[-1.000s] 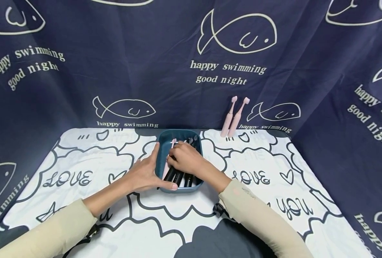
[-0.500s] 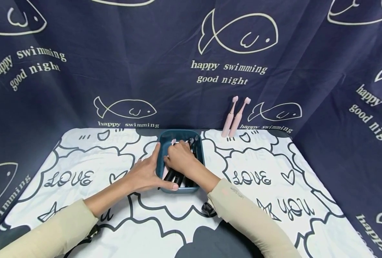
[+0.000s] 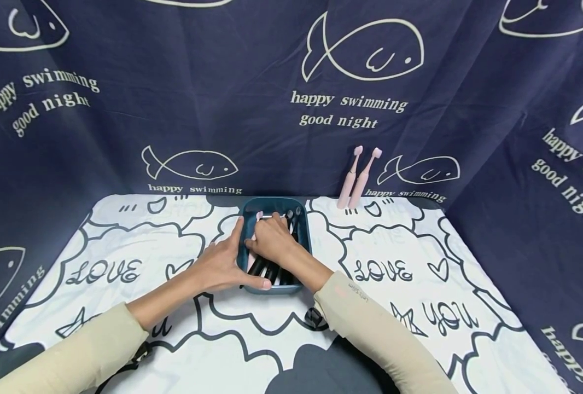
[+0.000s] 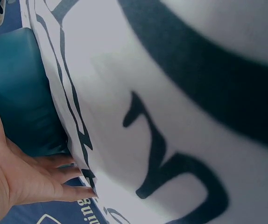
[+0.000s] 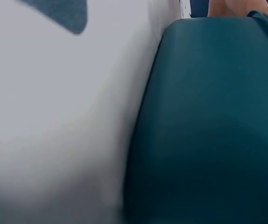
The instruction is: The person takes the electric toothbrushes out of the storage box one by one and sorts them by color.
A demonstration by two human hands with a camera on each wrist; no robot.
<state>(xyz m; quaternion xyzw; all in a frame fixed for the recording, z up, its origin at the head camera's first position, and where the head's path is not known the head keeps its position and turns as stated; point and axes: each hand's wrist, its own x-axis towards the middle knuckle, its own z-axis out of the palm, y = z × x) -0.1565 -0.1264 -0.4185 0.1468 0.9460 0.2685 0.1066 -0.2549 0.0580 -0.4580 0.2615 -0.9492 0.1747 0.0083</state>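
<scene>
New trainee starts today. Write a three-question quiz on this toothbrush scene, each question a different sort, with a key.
1. True or false: the left hand rests against the teal tray.
2. How many pink toothbrushes lean on the backdrop?
3. The right hand is: A) inside the tray, B) flat on the cloth, C) at the backdrop.

Key: 1 true; 2 two; 3 A.

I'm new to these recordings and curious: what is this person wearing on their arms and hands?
Both arms are in long, light beige sleeves reaching nearly to the wrists. The right sleeve carries a small pinkish mark and tiny lettering near its cuff. The left hand and right hand are bare: no gloves, and no rings or watch that I can see.
</scene>
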